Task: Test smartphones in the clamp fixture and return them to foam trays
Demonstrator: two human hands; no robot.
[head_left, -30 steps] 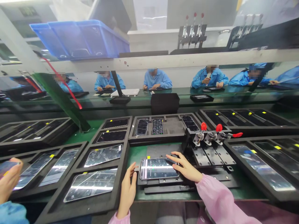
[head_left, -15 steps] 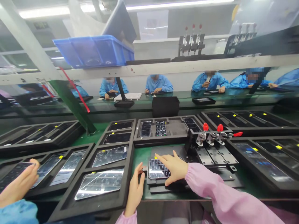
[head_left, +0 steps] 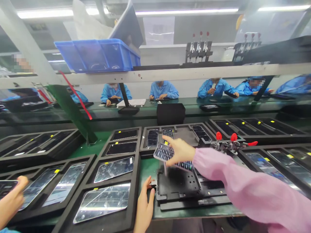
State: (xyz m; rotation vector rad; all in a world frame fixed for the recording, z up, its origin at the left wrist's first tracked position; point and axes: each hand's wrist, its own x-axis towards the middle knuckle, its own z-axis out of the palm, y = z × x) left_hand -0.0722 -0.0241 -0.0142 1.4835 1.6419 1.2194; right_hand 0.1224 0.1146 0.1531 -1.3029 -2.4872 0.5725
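My right hand, in a pink sleeve, grips a smartphone by its edges and holds it tilted above a black fixture. A grid of dark tiles covers the phone's screen, with a yellow tab at its top. Under it the fixture's shallow bed is bare. My left hand is at the fixture's left side, fingers extended, fingertips by a small metal tab. Red-handled toggle clamps stand to the right, partly hidden by my right sleeve.
Black foam trays with phones lie left, behind and right. A co-worker's hand holds a phone at far left. A blue bin sits on the overhead shelf; a green post slants down. People in blue work opposite.
My right hand has lifted the phone out of the fixture's bed, up and away from me. My left hand stays at the fixture's side. The co-worker's hand has shifted left with its phone.
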